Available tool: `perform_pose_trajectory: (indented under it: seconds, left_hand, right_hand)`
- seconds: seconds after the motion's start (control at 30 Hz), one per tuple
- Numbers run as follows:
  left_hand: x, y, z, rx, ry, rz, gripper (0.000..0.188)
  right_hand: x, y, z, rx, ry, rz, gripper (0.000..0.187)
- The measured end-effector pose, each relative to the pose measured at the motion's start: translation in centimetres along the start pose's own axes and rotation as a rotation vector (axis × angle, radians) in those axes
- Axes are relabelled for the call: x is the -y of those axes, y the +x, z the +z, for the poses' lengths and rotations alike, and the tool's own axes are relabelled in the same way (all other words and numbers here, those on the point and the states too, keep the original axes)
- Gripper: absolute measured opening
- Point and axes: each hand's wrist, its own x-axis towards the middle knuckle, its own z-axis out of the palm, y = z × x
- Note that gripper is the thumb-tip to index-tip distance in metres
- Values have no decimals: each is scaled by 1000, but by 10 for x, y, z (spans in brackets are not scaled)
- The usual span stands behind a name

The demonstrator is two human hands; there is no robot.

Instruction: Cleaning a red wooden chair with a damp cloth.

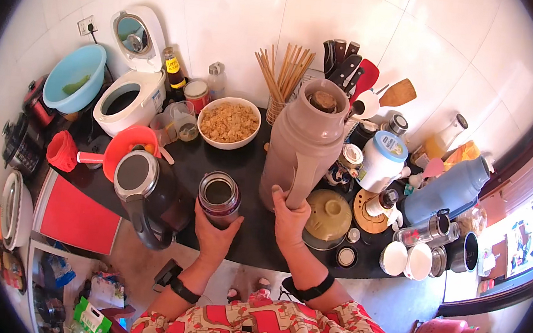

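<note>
My left hand (215, 235) is closed round an open metal-rimmed insulated cup (220, 212) near the counter's front edge. The cup stands upright, and its inside looks dark. My right hand (290, 222) grips the handle of a tall pinkish-grey thermos flask (304, 135). A brown stopper (323, 102) sits in the flask's mouth. Left of the cup is a dark electric kettle (144, 187) with a steel-rimmed lid. A tan lidded pot (327, 215) stands just right of the flask.
A white bowl of crumbly food (227, 143) lies behind the cup. An open rice cooker (129, 100), a red basin (132, 145) and a blue basin (74, 80) are at the left. Chopsticks (284, 70) and knives stand behind; a blue flask (447, 188), jars and white cups (393, 258) crowd the right.
</note>
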Motion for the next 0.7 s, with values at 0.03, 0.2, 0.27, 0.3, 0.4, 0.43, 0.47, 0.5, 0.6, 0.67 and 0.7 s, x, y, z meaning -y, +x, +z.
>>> perform_pose_trajectory:
  seconds: [0.03,0.2,0.27,0.3,0.4,0.43,0.47,0.5,0.6,0.67,0.7]
  left_hand:
    - [0,-1,1,2,5,-3,96]
    - [7,-3,8,-64,17,-29,98]
    - [9,-6,9,-66,21,-44,99]
    - [9,-6,10,-68,17,-53,100]
    - [2,2,10,-28,-31,-43,101]
    - [4,-2,9,-30,-21,-49,101]
    - [7,-4,8,-19,-17,-38,104]
    - [9,-4,8,-7,-13,-26,106]
    - [7,-7,4,41,-24,-48,111]
    - [0,-12,-1,60,-31,-22,111]
    - [-4,-15,-4,81,-45,7,112]
  right_hand:
    - [1,-2,-7,29,-7,30,15]
    - [19,-13,-30,132,41,81,19]
    - [20,-15,-40,149,54,92,25]
    - [18,-17,-48,182,26,87,18]
    - [19,-21,-63,243,8,82,10]
    - [21,-22,-67,265,17,68,10]
    - [23,-22,-70,271,22,71,10]
    - [24,-23,-75,311,37,75,8]
    - [31,-21,-80,349,38,76,6]
    - [31,-19,-86,352,27,69,4]
    - [25,-17,-93,393,-10,70,3]
